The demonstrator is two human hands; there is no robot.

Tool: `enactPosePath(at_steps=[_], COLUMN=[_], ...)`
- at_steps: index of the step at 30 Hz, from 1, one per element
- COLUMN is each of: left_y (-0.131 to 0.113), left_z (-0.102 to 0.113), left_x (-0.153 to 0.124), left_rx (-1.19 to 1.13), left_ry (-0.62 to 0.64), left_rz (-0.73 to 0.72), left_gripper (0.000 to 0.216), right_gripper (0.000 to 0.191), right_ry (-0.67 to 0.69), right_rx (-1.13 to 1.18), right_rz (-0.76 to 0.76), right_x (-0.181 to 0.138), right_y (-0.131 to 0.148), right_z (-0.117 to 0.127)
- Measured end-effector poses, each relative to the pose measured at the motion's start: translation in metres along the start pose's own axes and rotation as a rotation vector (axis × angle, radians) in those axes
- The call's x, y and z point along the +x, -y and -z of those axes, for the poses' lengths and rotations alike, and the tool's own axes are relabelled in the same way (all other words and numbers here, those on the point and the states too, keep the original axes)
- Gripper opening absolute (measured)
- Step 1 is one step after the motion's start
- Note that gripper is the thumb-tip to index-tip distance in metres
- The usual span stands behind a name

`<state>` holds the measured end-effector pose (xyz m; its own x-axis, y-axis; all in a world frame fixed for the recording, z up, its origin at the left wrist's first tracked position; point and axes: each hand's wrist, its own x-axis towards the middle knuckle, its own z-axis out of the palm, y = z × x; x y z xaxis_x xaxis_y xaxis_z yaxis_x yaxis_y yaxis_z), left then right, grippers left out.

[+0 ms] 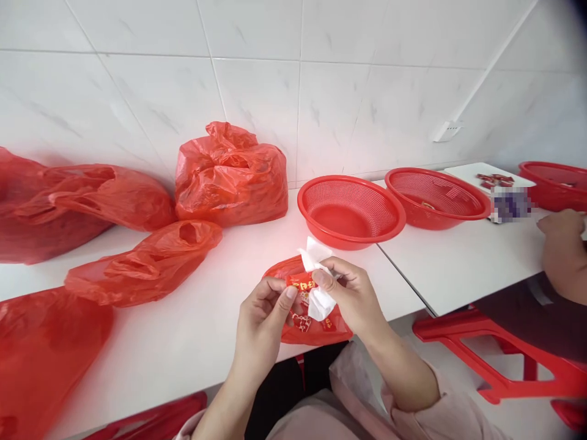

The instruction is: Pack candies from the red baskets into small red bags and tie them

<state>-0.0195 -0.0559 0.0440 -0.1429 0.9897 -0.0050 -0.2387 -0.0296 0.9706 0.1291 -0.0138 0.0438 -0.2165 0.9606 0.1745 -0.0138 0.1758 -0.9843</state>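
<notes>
My left hand and my right hand meet above the near edge of the white table. Both pinch a small red wrapped candy with gold print. My right hand also grips a crumpled white tissue that sticks up and hangs down around the candy. Beneath the hands lies a small red plastic bag holding more red candies.
Several red plastic bags lie at the left and back of the table. Two red mesh baskets sit at the back right, a third at the far right. Another person's hand rests on the right table. Red stools stand below.
</notes>
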Motion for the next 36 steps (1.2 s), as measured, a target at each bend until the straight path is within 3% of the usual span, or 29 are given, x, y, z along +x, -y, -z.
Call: enactPosePath(at_steps=[5, 9, 13, 18, 23, 28, 31, 33, 34, 36], left_y=[-0.002, -0.001, 0.002, 0.005, 0.007, 0.013, 0.017, 0.02, 0.022, 0.026], left_z=[-0.01, -0.014, -0.017, -0.023, -0.029, -0.034, -0.038, -0.04, -0.042, -0.047], left_x=[-0.002, -0.002, -0.003, -0.01, -0.011, -0.007, -0.003, 0.0, 0.002, 0.005], left_rx=[-0.117, -0.168, -0.136, -0.009, 0.112, 0.268, 0.286, 0.259, 0.234, 0.174], left_ry=[0.013, 0.05, 0.065, 0.006, -0.072, -0.092, -0.113, -0.104, -0.092, -0.057], left_rz=[0.077, 0.134, 0.11, -0.033, -0.113, -0.165, -0.14, -0.078, -0.04, 0.021], left_gripper=[0.03, 0.031, 0.031, 0.025, 0.019, 0.012, 0.014, 0.018, 0.02, 0.022], right_gripper=[0.038, 0.041, 0.026, 0.02, 0.033, 0.051, 0.05, 0.049, 0.046, 0.039], right_ry=[-0.133, -0.157, -0.188, -0.381, -0.62, -0.432, -0.551, -0.618, -0.587, -0.372], right_rx=[0.238, 0.355, 0.316, 0.215, -0.17, -0.671, -0.814, -0.762, -0.683, -0.452], right_rz=[-0.019, -0.083, -0.024, 0.006, -0.028, -0.162, -0.18, -0.113, -0.079, -0.055], right_x=[-0.001, -0.004, -0.009, -0.011, -0.011, -0.014, -0.018, -0.023, -0.026, -0.034], right_y=[-0.009, -0.006, -0.004, -0.019, -0.059, -0.1, -0.097, -0.08, -0.07, -0.047], right_z=[0.006, 0.017, 0.03, 0.057, 0.1, 0.136, 0.142, 0.137, 0.132, 0.116])
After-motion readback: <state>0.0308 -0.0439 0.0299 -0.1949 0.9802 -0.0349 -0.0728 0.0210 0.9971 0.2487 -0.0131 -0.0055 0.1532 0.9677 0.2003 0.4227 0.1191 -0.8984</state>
